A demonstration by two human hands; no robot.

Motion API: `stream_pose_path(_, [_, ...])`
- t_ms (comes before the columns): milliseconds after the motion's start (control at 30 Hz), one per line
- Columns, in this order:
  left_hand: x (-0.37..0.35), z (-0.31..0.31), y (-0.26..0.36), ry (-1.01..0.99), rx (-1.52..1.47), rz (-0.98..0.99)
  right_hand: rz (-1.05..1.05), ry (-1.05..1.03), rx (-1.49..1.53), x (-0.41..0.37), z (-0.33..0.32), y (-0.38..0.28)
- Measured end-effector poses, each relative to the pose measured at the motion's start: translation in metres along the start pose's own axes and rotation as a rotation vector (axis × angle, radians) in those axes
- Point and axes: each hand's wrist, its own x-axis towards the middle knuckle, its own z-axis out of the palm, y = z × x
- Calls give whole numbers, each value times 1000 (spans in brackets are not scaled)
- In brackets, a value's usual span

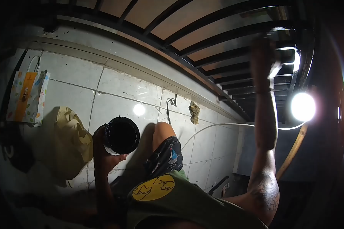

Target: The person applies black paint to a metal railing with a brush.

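My left hand [100, 154] is wrapped around a round black can [122, 134], held low over the white tiled floor [122, 84] next to my bare knee. My right hand [261, 57] is raised high against the black metal bars [225, 49] of a grille. Its fingers are closed, and a pale-handled tool [274, 70] sticks out below the fist; the hand is blurred and the tool's tip cannot be made out. My tattooed right arm stretches up along the right side of the view.
A bright lamp [304, 107] glares at the right. On the tiles lie a colourful paper bag [26, 95], crumpled tan paper [70, 141], a rag [195, 112], a dark cord [171, 104] and a white hose [218, 126]. A step drops off at lower right.
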Motion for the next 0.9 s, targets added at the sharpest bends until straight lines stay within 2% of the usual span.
stream_pose_path(67, [0, -1, 0, 24, 20, 27, -162, -296, -301, -36, 20, -58])
stream_pose_path(100, [0, -2, 0, 50, 38, 56, -63, -422, -243, -25, 5, -99])
stream_pose_path(167, [-1, -6, 11, 60, 133, 71, -34, -504, 77, -38, 6, -145])
stream_pose_path(233, [-6, -9, 14, 66, 226, 87, -467, -385, -336, -92, 55, -184])
stream_pose_path(300, [-10, -10, 11, 75, 204, 49, -117, -457, 309, -73, 38, -210])
stream_pose_path(333, [-12, -10, 9, 78, 213, 46, -91, -519, 355, -76, 44, -220])
stream_pose_path(367, [-15, -10, 5, 61, 256, 31, -24, -544, 542, -80, 45, -225])
stream_pose_path(433, [-17, -11, 7, 44, 303, 16, -43, -475, 617, -82, 46, -226])
stream_pose_path(500, [-17, -10, 14, 64, 287, 77, 162, -490, 689, -80, 41, -212])
stream_pose_path(533, [-17, -10, 14, 65, 290, 72, 206, -482, 612, -74, 34, -202])
stream_pose_path(567, [-16, -9, 15, 60, 292, 79, 248, -437, 657, -71, 29, -192])
stream_pose_path(633, [-16, -12, 22, 37, 298, 82, 196, -378, 768, -81, 37, -167])
stream_pose_path(700, [-9, -14, 42, -91, 209, 143, 229, -359, 668, -78, 32, -146])
stream_pose_path(733, [-8, -13, 45, -94, 216, 138, 275, -273, 652, -76, 19, -142])
stream_pose_path(800, [-3, -8, 48, 30, 346, 222, 308, -144, 619, -74, 0, -140])
stream_pose_path(833, [-5, -8, 43, 24, 355, 221, 350, -75, 612, -78, -11, -142])
stream_pose_path(867, [-6, -7, 34, 37, 320, 189, 450, -93, 640, -82, -22, -145])
stream_pose_path(900, [-6, -6, 31, 52, 287, 157, 633, -131, 609, -93, -26, -151])
